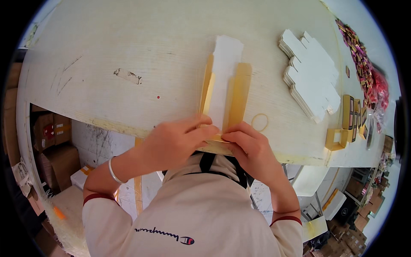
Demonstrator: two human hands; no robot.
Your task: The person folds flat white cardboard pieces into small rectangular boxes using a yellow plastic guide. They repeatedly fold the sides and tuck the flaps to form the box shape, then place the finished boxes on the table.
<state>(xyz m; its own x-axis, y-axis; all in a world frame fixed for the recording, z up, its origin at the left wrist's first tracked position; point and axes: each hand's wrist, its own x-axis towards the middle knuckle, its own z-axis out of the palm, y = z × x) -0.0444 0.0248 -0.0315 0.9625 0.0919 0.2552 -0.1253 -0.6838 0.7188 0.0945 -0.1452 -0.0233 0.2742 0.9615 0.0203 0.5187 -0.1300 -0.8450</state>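
Note:
Partly folded, a long cardboard box (221, 85) with a white inside and gold outer faces lies at the table's near edge. Its two long gold sides stand up, and a white flap stretches away at the far end. My left hand (173, 139) pinches the near left corner of the box. At the near right corner, my right hand (250, 145) has its thumb and fingertips closed on the gold end panel. Both hands touch the box, and the fingers partly hide that near end.
To the right lies a stack of flat white box blanks (311, 75). A rubber band (259, 122) rests beside my right hand. Small gold boxes (337, 139) stand at the right edge, near a heap of small wrapped pieces (357, 55). Cartons (51, 132) are under the table at left.

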